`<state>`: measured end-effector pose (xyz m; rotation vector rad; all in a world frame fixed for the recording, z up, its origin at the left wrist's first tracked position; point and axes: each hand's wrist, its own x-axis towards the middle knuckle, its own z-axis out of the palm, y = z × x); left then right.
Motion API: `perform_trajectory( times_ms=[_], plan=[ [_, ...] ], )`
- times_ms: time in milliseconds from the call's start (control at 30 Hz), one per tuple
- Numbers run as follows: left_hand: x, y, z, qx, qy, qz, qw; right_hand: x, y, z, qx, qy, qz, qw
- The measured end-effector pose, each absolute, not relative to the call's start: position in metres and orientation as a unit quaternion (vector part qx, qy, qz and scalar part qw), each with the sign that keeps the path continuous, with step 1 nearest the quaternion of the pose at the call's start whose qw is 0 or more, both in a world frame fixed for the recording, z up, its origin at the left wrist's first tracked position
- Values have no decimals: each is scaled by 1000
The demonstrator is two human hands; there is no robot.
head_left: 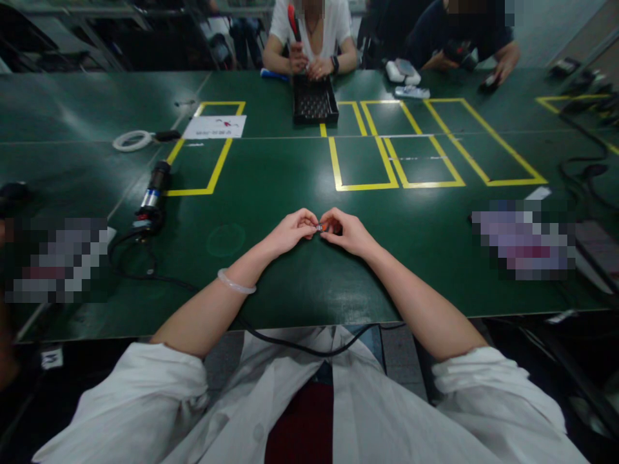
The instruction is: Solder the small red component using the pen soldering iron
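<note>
My left hand (296, 231) and my right hand (344, 231) meet just above the green table (271, 290). Between their fingertips is a small silvery piece (319, 227), pinched from both sides. A bit of orange-red (325, 227) shows beside it, under the curled fingers of my right hand. The piece is too small and too covered for me to tell its kind. A pale bangle (236, 283) circles my left wrist.
A black-and-silver cylindrical tool (151, 196) with a cable lies left. Yellow tape outlines (367, 187) mark the table. Beyond are a white printed sheet (215, 127), a coiled white cable (131, 141) and a black tray (315, 103). Two people sit opposite; one holds a red-handled tool (293, 22).
</note>
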<state>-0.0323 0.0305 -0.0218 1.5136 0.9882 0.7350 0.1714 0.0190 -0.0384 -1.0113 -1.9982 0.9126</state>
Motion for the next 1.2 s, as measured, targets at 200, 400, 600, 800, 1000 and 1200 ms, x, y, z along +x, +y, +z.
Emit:
perform_trajectory(
  times_ms=[200,400,600,800,1000,1200],
  plan=[
    [-33,32,-23,643,415,308,565,172,19,-40,-392,-772,350,358],
    [-35,33,-25,650,405,306,566,173,21,-40,-396,-774,344,355],
    [-35,32,-26,646,402,307,572,174,20,-39,-402,-772,345,352],
    [-37,33,-23,646,405,290,578,174,20,-40,-397,-768,350,360],
    [-62,35,-4,721,433,206,501,174,20,-40,-404,-764,355,356],
    [-121,31,12,768,498,171,364,174,20,-39,-405,-765,355,354]
  ],
)
